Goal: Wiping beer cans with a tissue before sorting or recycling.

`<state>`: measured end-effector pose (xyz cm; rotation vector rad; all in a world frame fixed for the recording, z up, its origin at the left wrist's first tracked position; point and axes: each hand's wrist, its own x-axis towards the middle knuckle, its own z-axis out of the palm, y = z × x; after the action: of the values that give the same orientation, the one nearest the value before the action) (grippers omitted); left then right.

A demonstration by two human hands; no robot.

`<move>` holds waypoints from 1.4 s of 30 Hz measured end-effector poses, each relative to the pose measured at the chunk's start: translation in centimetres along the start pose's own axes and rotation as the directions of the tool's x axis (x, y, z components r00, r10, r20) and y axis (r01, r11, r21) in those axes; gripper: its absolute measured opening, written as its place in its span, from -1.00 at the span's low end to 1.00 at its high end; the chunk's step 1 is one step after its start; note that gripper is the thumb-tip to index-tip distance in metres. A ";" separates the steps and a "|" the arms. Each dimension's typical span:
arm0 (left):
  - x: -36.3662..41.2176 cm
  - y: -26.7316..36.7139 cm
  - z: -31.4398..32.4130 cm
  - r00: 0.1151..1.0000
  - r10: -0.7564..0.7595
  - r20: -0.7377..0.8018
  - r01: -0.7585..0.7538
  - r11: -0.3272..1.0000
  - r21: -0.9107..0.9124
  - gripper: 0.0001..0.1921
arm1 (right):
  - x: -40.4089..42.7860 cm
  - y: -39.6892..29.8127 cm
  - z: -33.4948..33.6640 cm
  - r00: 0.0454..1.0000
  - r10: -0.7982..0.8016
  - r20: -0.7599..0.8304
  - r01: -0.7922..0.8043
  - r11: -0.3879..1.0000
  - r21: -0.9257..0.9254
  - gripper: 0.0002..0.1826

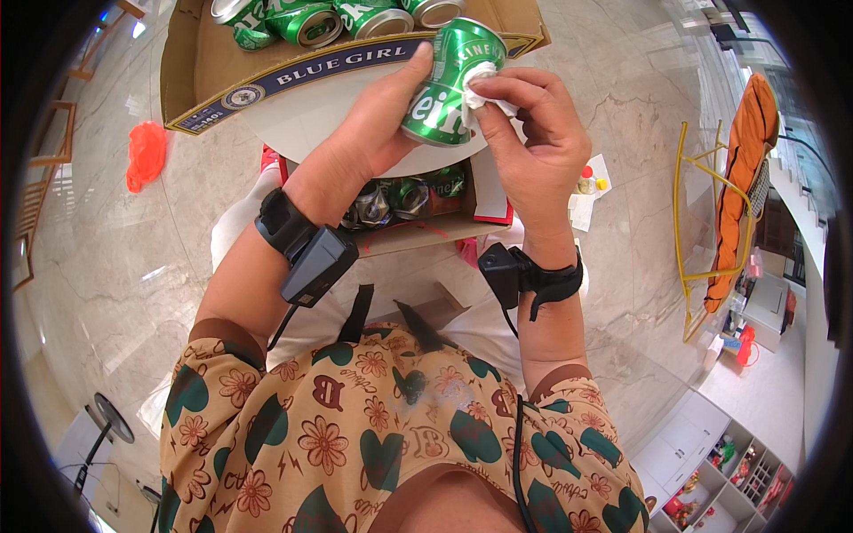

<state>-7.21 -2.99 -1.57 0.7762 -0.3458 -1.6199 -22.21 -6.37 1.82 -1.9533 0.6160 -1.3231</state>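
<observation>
A green Heineken beer can, its side dented, is tilted in my left hand, with the thumb along its side. My right hand pinches a crumpled white tissue between thumb and fingers and presses it against the can's printed side. Just beyond my hands, a cardboard tray with a blue printed edge holds several green cans. It rests on a round white table. Below the table's near edge, a cardboard box holds several crushed cans.
A red plastic bag lies on the marble floor at the left. At the right are white papers with small capped bottles, and a yellow-framed chair with an orange cushion. Both wrists wear strapped black devices with cables.
</observation>
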 end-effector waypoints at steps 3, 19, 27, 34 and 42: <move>-0.7 -0.2 0.7 0.998 0.068 -0.012 -0.064 0.977 0.205 -0.41 | 0.0 0.1 0.1 1.000 -0.023 0.009 0.023 0.998 -0.059 -0.75; -0.5 0.4 -0.3 0.966 -0.021 0.257 -0.005 0.995 0.100 -0.31 | 1.0 0.8 -2.8 0.997 0.011 -0.082 -0.054 0.836 -0.547 -0.79; -0.7 -0.1 0.4 0.962 0.104 0.253 -0.226 0.819 0.526 -0.32 | 1.0 -0.8 -1.2 0.965 -0.252 0.066 0.256 0.873 -0.415 -0.74; -0.5 -0.3 0.1 0.976 0.065 0.208 -0.165 0.841 0.516 -0.26 | 1.2 0.1 -2.2 0.990 -0.138 -0.024 0.118 0.914 -0.387 -0.78; 0.1 -1.4 -0.4 0.921 0.300 0.249 -0.381 0.555 0.740 -0.18 | 1.3 -0.8 -1.8 0.982 -0.177 0.059 0.184 0.868 -0.462 -0.80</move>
<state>-7.96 -2.71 -2.78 1.1907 -1.2646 -1.0813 -23.42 -7.26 3.63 -2.4592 0.8196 -1.3611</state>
